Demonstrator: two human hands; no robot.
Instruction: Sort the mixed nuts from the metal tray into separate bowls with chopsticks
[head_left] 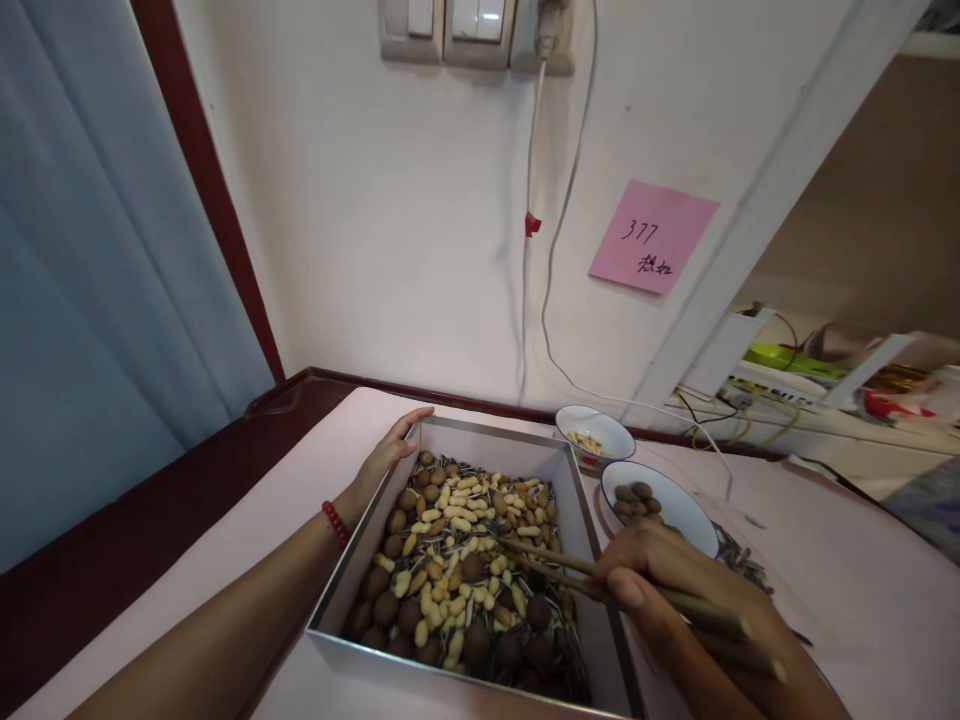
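Note:
A white-walled box (491, 445) holds mixed peanuts (459, 515), striped sunflower seeds, almond-like nuts and round brown nuts (386, 608). My left hand (386, 452), with red beads at the wrist, grips the box's far left corner, fingers over the rim. In my right hand (667, 590) is a pair of wooden chopsticks (553, 556), reaching over the box's right wall. Their tips are among the nuts near the middle; whether they pinch anything, I cannot tell.
Behind the box's right corner stands a white bowl (611, 432) with a few peanuts. Beside it, a blue-rimmed dish (690, 502) holds brown nuts. Sunflower seeds (742, 562) lie further right, partly behind my right hand. A white cable (652, 403) runs down the wall to the table.

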